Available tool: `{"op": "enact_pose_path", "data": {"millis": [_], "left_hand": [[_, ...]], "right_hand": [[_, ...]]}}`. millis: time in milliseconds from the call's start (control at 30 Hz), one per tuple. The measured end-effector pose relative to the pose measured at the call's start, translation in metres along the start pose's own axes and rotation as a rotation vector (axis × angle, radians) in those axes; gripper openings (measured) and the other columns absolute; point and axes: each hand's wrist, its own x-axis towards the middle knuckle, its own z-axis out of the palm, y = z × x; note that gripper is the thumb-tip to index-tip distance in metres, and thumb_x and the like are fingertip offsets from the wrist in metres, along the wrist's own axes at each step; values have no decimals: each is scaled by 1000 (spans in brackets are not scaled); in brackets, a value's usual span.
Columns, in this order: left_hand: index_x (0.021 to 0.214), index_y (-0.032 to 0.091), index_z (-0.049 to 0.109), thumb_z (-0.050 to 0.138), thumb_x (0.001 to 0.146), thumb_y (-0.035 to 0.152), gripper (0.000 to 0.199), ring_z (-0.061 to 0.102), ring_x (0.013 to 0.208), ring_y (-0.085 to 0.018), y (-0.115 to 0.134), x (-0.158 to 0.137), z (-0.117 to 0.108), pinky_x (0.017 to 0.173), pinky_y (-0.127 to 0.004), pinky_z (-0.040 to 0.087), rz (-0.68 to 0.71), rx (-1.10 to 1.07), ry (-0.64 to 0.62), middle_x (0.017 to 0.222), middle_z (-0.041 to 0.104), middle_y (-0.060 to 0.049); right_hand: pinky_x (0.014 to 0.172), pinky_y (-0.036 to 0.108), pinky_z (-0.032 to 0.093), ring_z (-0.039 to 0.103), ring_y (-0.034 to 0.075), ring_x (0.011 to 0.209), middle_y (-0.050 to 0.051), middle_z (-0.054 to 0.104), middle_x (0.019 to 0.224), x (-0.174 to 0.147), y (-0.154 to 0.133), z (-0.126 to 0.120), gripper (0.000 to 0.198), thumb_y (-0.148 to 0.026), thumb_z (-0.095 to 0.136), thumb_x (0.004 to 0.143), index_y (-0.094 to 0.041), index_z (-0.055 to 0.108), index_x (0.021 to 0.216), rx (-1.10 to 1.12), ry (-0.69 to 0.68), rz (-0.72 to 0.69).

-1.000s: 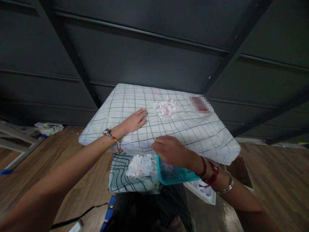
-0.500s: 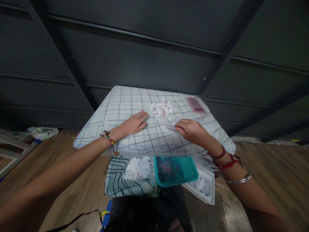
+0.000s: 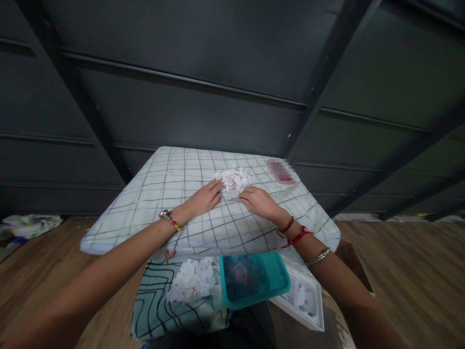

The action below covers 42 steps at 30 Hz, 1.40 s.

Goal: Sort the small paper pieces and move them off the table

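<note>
On a cloth-covered table (image 3: 174,179), white with dark grid lines, lies a small heap of white paper scraps (image 3: 234,178) with pinkish marks. My left hand (image 3: 204,198) rests flat, fingertips at the heap's left edge and fingers extended. Just right of and below the heap, my right hand (image 3: 258,201) has its fingers pinched on a small translucent piece (image 3: 233,198), perhaps a little plastic bag. Its exact kind is too blurred to make out.
Below the table's near edge are a teal tray (image 3: 254,301) with dark contents, a larger pile of white scraps (image 3: 194,281) on a patterned green cloth (image 3: 154,291), and an open white box (image 3: 316,310). A pink phone-like object (image 3: 281,172), pixelated, lies far right. Dark panels (image 3: 189,111) stand behind.
My right hand has moved left with the translucent piece, closer to the heap and my left hand. My left fingertips now reach the heap's edge. The camera view has shifted.
</note>
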Motion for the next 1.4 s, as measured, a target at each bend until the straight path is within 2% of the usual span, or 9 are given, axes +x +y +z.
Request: {"op": "enact_pose_path", "data": {"millis": [100,167,400,500,633,900,1400], "left_hand": [[131,8,33,29,92,33,47,22,131,-22,-3,-4,1,108,-37,23,-17,9,6,138,35,-13],[132,8,32,29,92,33,47,22,131,-22,-3,-5,1,108,-38,23,-22,18,-5,138,35,-14],[131,8,32,30,91,33,48,25,130,-23,-4,-4,3,107,-40,25,-56,28,-18,137,36,-15],[131,10,32,31,90,34,47,27,130,-24,-5,-5,4,106,-41,26,-66,15,-10,136,37,-14],[132,11,31,31,90,33,47,26,130,-23,-4,-5,3,107,-39,25,-79,2,-14,137,37,-12],[131,10,32,31,90,32,47,26,130,-23,-5,-5,4,108,-38,24,-77,7,-10,136,37,-13],[131,10,32,32,90,33,47,25,131,-23,-5,-6,4,107,-38,25,-81,-9,-14,136,37,-13]], "right_hand": [[78,26,38,52,15,84,6,62,82,-7,-3,-3,24,-19,41,88,-14,64,84,19,-54,-85],[77,25,39,53,14,83,6,62,82,-11,-2,-7,26,-19,39,89,-14,64,83,42,-54,-94],[75,25,38,54,16,88,7,62,87,9,5,-5,24,-21,41,89,-15,64,89,-83,-18,124],[75,25,38,54,17,88,8,62,87,13,4,-3,23,-21,42,88,-14,64,88,-117,-46,99],[76,25,37,54,16,87,7,62,87,4,1,-7,24,-23,40,89,-14,63,86,-120,-86,35],[75,26,37,54,18,89,8,62,88,7,-2,-10,24,-21,39,89,-15,62,88,-208,-101,109],[75,25,37,53,16,85,7,61,84,-1,-12,-12,25,-23,40,90,-14,62,83,-166,-113,-11]]}}
